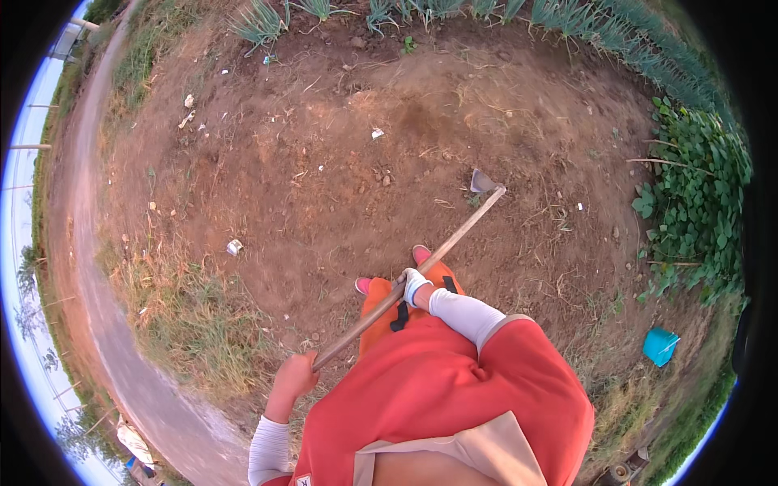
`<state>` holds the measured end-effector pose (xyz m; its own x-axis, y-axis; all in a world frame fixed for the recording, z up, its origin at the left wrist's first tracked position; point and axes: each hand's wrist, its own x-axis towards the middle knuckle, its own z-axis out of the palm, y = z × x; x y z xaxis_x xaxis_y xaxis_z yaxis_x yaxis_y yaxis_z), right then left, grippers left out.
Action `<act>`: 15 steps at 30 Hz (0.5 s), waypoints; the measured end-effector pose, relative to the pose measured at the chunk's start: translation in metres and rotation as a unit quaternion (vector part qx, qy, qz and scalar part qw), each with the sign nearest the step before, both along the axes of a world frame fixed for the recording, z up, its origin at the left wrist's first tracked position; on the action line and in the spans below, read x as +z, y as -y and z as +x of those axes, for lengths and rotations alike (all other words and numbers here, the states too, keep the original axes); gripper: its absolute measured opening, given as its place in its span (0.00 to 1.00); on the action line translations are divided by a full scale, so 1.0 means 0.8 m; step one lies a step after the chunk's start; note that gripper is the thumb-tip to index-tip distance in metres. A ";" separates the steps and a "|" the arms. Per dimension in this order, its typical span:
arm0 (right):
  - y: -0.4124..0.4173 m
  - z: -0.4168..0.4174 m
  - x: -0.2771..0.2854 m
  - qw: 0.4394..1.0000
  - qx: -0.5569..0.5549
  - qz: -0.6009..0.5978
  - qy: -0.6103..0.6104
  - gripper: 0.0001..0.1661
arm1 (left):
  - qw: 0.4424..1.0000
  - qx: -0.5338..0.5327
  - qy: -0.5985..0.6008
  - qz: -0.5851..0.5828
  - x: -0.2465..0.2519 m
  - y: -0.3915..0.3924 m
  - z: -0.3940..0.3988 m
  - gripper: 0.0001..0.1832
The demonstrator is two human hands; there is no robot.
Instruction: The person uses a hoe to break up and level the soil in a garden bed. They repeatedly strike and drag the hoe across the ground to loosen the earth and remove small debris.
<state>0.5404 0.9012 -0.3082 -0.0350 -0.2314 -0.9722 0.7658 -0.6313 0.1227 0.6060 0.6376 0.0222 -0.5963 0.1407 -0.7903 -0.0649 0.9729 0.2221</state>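
A hoe with a long wooden handle runs diagonally in front of me, from lower left to upper right. Its metal blade is at the far end, over or on the bare soil beside a small green weed; contact with the ground cannot be told. My left hand, with no glove, is closed around the near end of the handle. Farther up, my right hand, in a white glove, grips the handle in front of my orange trousers. My shoes stand on the soil just beyond.
Rows of green onion-like plants line the far edge. Leafy vines with sticks stand at the right, a teal bucket below them. Dry grass and a path lie at the left. Litter and small stones dot the soil.
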 end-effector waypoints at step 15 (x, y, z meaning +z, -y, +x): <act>-0.024 -0.022 -0.004 0.995 0.047 0.089 0.005 0.11 | 0.860 0.373 0.308 0.159 0.028 -0.056 -0.025 0.06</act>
<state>0.5224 0.9205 -0.3117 -0.0122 -0.0584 -0.9982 0.8222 -0.5688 0.0232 0.5863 0.6822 0.0448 -0.0954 0.1679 -0.9812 -0.8462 0.5055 0.1688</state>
